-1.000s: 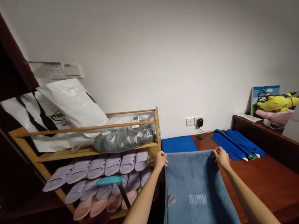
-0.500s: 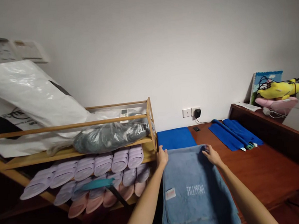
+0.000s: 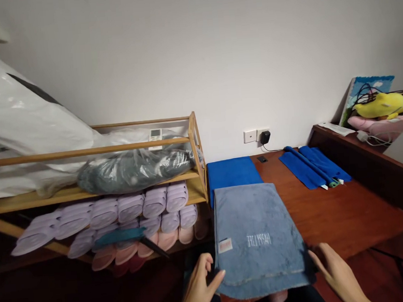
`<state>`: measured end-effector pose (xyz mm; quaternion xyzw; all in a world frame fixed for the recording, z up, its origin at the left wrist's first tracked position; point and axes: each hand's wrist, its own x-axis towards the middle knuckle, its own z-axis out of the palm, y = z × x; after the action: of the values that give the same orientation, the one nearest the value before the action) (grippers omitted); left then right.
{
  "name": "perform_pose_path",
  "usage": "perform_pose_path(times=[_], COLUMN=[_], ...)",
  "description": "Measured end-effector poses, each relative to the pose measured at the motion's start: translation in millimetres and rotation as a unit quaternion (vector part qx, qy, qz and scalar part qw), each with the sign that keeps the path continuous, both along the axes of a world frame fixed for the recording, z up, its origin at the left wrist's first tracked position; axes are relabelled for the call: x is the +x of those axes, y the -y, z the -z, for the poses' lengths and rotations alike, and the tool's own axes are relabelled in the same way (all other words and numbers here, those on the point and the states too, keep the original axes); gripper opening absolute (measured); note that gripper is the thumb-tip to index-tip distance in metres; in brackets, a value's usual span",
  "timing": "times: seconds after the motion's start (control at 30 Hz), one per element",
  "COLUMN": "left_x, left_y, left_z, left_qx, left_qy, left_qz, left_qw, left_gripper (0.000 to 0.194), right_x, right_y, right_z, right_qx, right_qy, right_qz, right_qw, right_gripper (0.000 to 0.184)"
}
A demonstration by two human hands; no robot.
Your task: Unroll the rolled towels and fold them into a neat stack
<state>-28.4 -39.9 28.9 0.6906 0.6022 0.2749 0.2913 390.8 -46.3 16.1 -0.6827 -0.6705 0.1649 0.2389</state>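
Note:
A blue-grey towel [image 3: 256, 212], folded into a rectangle, lies on the desk's front left with its near end at the edge. White stitched lettering and a small white label show on it, the lettering mirrored. At its near left corner is my left hand [image 3: 199, 283], thumb touching the towel's edge and curled fingers apart from the thumb. My right hand [image 3: 335, 271] pinches the towel's right edge near the front corner, its fingertips partly hidden. Behind this towel lies a bright blue folded cloth [image 3: 233, 171], partly covered by it.
Blue cloths, one rolled [image 3: 309, 167], lie on the reddish desk [image 3: 355, 217]. To the left stands a wooden rack [image 3: 144, 146] with bagged items, a remote [image 3: 155, 138] and slippers [image 3: 132, 208]. A raised ledge at right holds a yellow plush toy [image 3: 384, 105] and cables.
Both my hands have moved from the towel's far corners down to its near corners. The left fingers have come off the far edge. The towel now lies flatter, and the view has shifted slightly.

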Motion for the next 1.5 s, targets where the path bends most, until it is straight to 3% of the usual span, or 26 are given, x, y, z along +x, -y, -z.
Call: perform_pose_path(times=[0.03,0.1,0.27,0.43,0.6,0.67,0.73,0.8,0.87,0.97,1.07,1.33,1.5], left_x=[0,2,11,11,2,1,3,9,15,22,24,19,14], left_y=[3,7,15,20,24,26,29,31,30,24,18,12,8], left_z=[6.3,12.1,-1.0,-0.4,-0.7,-10.5,-23.8,-36.4,-44.4,-45.8,-40.2,-34.7,-36.3], left_qx=[-0.037,-0.099,-0.191,-0.276,-0.319,-0.255,-0.102,0.059,0.135,0.147,0.133,0.096,0.092], left_qy=[0.042,0.122,0.222,0.177,0.087,0.025,-0.078,-0.192,-0.265,-0.324,-0.352,-0.262,-0.236], left_qz=[-0.045,-0.062,0.019,0.002,-0.006,-0.022,-0.010,0.063,0.166,0.243,0.241,0.183,0.175], left_qw=[0.997,0.986,0.956,0.945,0.944,0.966,0.992,0.978,0.940,0.902,0.895,0.943,0.951], left_gripper=[0.035,0.042,0.045,0.057,0.046,0.033,0.015,0.016,0.027,0.025,0.023,0.023,0.021], right_x=[5,12,10,6,6,5,4,3,2,1,2,4,0], right_y=[4,6,0,-9,-20,-23,-25,-27,-29,-32,-32,-33,-37], right_z=[7.0,17.0,22.3,28.1,35.0,35.0,34.5,34.5,35.0,35.8,35.3,25.7,10.6], right_qx=[-0.028,-0.082,-0.141,-0.143,-0.154,-0.149,-0.142,-0.135,-0.127,-0.121,-0.116,-0.082,-0.054], right_qy=[-0.031,-0.087,-0.109,-0.072,-0.022,-0.016,-0.018,-0.019,-0.018,-0.012,-0.007,0.011,0.008], right_qz=[0.028,0.046,0.053,0.063,0.057,0.058,0.056,0.053,0.053,0.052,0.041,0.026,0.034], right_qw=[0.999,0.992,0.983,0.985,0.986,0.987,0.988,0.989,0.990,0.991,0.992,0.996,0.998], right_gripper=[0.027,0.033,0.040,0.042,0.034,0.030,0.027,0.021,0.015,0.015,0.014,0.011,0.013])
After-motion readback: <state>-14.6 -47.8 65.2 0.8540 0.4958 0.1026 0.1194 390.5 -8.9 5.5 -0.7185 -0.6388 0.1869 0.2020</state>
